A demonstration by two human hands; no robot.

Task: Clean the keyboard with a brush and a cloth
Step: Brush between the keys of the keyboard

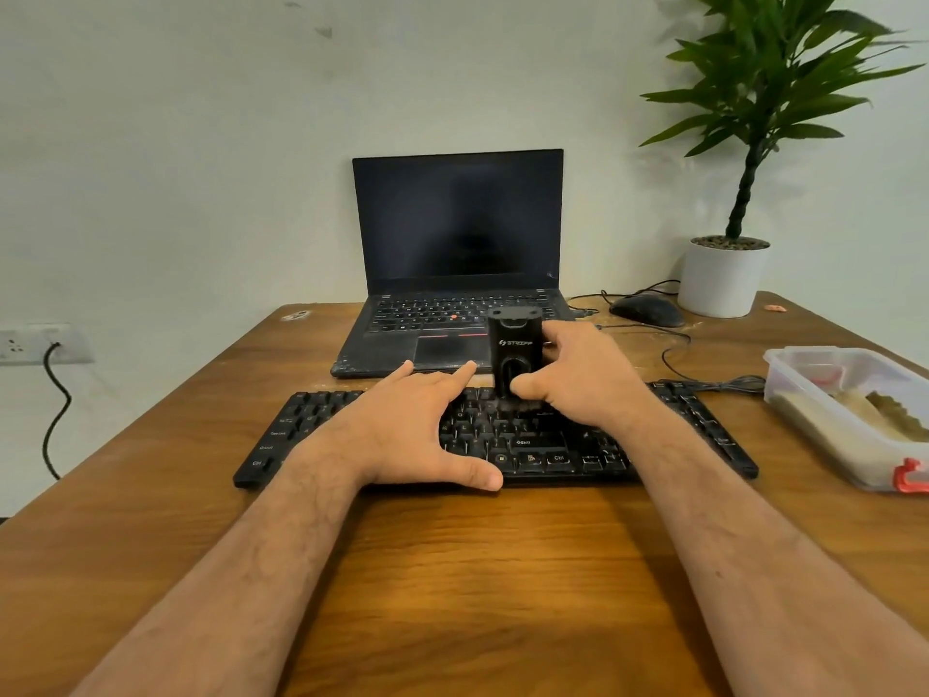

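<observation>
Forearms are reaching in from the near edge of the wooden table (pixel 452 570), both bare, converging on the black keyboard (pixel 704 425) lying across the middle. I am seeing the left hand (pixel 407 425) lying palm down on the keyboard's centre-left keys, fingers straight and spread, thumb splayed toward the near edge; it is gripping nothing. The right hand (pixel 588 384) is curling round a black brush (pixel 515 359) bearing white lettering, thumb on its near face and fingers wrapping the far side. The brush is standing upright, its bristled lower end meeting the upper key rows just right of the left fingertips. I am finding no cloth that I can identify.

At the right edge a clear plastic container (pixel 804 389) with a red clip is sitting just beside the keyboard's right end; its contents are indistinct. Beyond the keyboard an open laptop (pixel 457 218) with a dark screen is standing, near it a black mouse (pixel 646 310) with its cable trailing, and a potted plant (pixel 724 279) by the wall.
</observation>
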